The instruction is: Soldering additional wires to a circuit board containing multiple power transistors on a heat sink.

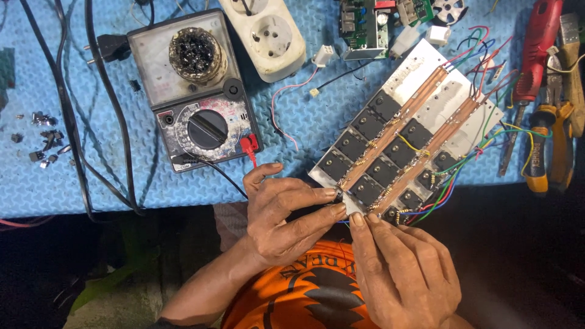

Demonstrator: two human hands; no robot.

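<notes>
A long metal heatsink plate (426,70) carrying two rows of black transistors, copper strips and coloured wires lies slanted on the blue mat, its near end at the table's front edge. My left hand (286,216) pinches that near corner with thumb and fingertips. My right hand (402,271) comes up from below, its fingertips pressing on a small pale piece (351,206) at the same corner. Whether that piece is loose or part of the plate cannot be told.
An analogue multimeter (195,97) with a round tin of dark bits on it sits at the left, its leads trailing. A white socket strip (268,33), a circuit board (365,24), pliers and screwdrivers (542,91) and small metal parts (46,137) lie around.
</notes>
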